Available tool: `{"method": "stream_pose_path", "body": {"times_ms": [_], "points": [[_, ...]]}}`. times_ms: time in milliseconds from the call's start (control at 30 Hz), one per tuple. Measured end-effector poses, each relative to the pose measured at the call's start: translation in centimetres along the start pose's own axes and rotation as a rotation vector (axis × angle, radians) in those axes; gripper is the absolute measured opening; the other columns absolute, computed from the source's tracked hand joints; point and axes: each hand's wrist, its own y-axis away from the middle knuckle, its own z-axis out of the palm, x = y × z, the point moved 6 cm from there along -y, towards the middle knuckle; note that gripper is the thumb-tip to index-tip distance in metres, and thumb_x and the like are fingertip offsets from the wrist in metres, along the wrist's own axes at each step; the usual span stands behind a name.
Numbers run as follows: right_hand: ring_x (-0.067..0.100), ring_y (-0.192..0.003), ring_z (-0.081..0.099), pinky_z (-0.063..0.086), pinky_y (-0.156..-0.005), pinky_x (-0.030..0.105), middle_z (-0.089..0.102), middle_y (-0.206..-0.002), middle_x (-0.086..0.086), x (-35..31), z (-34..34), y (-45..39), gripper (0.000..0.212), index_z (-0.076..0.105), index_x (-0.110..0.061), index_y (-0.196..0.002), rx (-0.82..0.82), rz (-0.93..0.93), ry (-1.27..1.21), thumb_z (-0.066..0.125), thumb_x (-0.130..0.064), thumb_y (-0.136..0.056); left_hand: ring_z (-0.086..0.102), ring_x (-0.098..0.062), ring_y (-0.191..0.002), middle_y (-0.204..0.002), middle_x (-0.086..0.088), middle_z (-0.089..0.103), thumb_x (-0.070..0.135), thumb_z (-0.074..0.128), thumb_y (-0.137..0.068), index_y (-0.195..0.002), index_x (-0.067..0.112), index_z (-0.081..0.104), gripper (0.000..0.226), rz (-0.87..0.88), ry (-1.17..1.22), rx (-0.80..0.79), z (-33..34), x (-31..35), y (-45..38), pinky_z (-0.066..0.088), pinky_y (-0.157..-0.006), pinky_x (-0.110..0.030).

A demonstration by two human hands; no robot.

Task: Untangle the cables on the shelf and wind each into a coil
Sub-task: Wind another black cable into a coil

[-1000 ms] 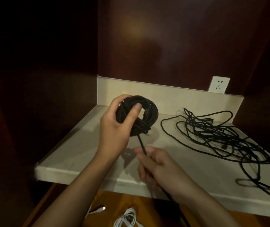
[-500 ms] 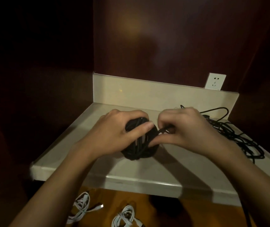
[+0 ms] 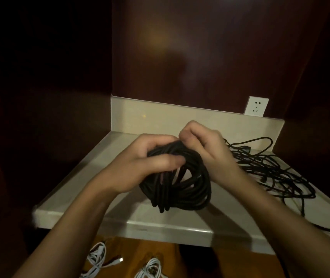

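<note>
So one black cable is mostly wound up at this point: the left hand [image 3: 150,167] has its fingers and thumb curled around the left side of the black coil [image 3: 177,181], holding it up just over the shelf [image 3: 104,189]. The right hand [image 3: 206,149] is at the top of that coil with fingertips pinched tight, looks like on the cable's last stretch, though I can't tell exactly what's between them. My guess is this one is nearly finished, just the end to tuck in. Plenty left though: to the right there's a loose black tangle [image 3: 276,173] sprawled over the shelf, partly behind the right wrist, with a strand running off the front edge. Wall socket [image 3: 256,106] sits above it. Down below on the floor are some white cables [image 3: 98,259], bunched up.
</note>
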Motion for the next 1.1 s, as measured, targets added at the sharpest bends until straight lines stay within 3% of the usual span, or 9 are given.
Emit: {"method": "stream_pose_path", "body": {"times_ms": [133,267,400,533,600,667,800,967,1100], "points": [[0.006,-0.067,0.055,0.044,-0.060,0.031,0.058,-0.078,-0.003,2.5,1.2,2.2,0.020,0.053,-0.013,-0.088,0.277,0.036,-0.035,0.043,-0.020,-0.104,0.068,-0.019,-0.083,-0.092,-0.011,0.069,0.022,0.063,-0.086,-0.107,0.006,0.071,0.028,0.008,0.088,0.159,-1.5,-0.4,0.1,0.054,-0.075,-0.027],[0.005,-0.074,0.060,0.046,-0.059,0.024,0.061,-0.080,-0.013,3.2,4.0,3.9,0.014,0.057,-0.013,-0.105,0.239,0.062,-0.051,0.044,-0.019,-0.101,0.066,-0.021,-0.092,-0.100,-0.002,0.070,0.027,0.060,-0.085,-0.110,0.017,0.071,0.028,-0.014,0.156,0.416,-3.6,-1.4,0.3,0.053,-0.080,-0.033],[-0.001,-0.067,0.058,0.044,-0.059,0.018,0.062,-0.071,-0.007,2.6,5.6,4.6,0.018,0.061,-0.021,-0.088,0.298,0.162,-0.116,0.045,-0.014,-0.092,0.068,-0.011,-0.092,-0.104,0.005,0.072,0.026,0.062,-0.086,-0.116,0.023,0.071,0.031,0.034,0.086,0.477,-3.3,-1.3,0.2,0.054,-0.079,-0.024],[0.005,-0.059,0.055,0.041,-0.056,0.020,0.059,-0.067,-0.003,2.3,6.7,5.2,0.022,0.054,-0.026,-0.097,0.167,0.233,0.070,0.033,-0.034,-0.096,0.071,-0.017,-0.089,-0.101,-0.003,0.074,0.036,0.062,-0.084,-0.097,0.023,0.077,0.024,-0.104,0.560,0.486,-1.9,-2.4,-0.6,0.056,-0.070,-0.030],[0.008,-0.064,0.058,0.048,-0.061,0.032,0.060,-0.070,-0.004,1.8,7.6,5.7,0.029,0.052,-0.022,-0.105,0.069,0.209,0.240,0.028,-0.038,-0.097,0.071,-0.018,-0.089,-0.099,-0.006,0.073,0.036,0.061,-0.086,-0.100,0.019,0.076,0.027,-0.147,0.637,0.561,-2.2,-3.4,-0.7,0.054,-0.070,-0.030],[0.015,-0.064,0.060,0.050,-0.063,0.041,0.058,-0.068,-0.006,1.2,7.5,6.0,0.022,0.049,-0.025,-0.098,0.054,0.180,0.281,0.030,-0.038,-0.099,0.070,-0.018,-0.092,-0.100,-0.006,0.073,0.029,0.061,-0.094,-0.109,0.012,0.072,0.025,-0.107,0.491,0.641,-2.9,-3.6,-0.4,0.054,-0.074,-0.028],[0.014,-0.083,0.062,0.050,-0.073,0.034,0.064,-0.088,-0.008,0.8,5.9,5.9,0.019,0.052,-0.028,-0.110,-0.088,0.261,0.489,0.040,-0.042,-0.103,0.068,-0.003,-0.075,-0.088,0.003,0.071,0.018,0.066,-0.094,-0.111,0.012,0.069,0.017,-0.010,0.163,0.775,-3.7,-2.3,0.2,0.053,-0.062,-0.017],[0.023,-0.092,0.063,0.042,-0.070,0.031,0.066,-0.097,-0.004,-1.1,4.2,5.3,0.022,0.053,-0.030,-0.111,-0.161,0.196,0.747,0.043,-0.046,-0.100,0.068,-0.006,-0.087,-0.095,0.007,0.071,0.031,0.075,-0.089,-0.122,0.029,0.066,0.035,0.100,-0.139,0.833,-4.6,-1.2,0.6,0.049,-0.074,-0.014],[0.018,-0.086,0.063,0.049,-0.074,0.034,0.067,-0.086,-0.005,1.4,3.8,5.3,0.021,0.061,-0.027,-0.097,-0.232,0.408,0.630,0.054,-0.046,-0.096,0.065,-0.008,-0.080,-0.091,0.012,0.069,0.050,0.071,-0.085,-0.125,0.030,0.064,0.045,0.190,-0.764,0.862,-3.5,0.3,1.3,0.052,-0.071,-0.026]]}}
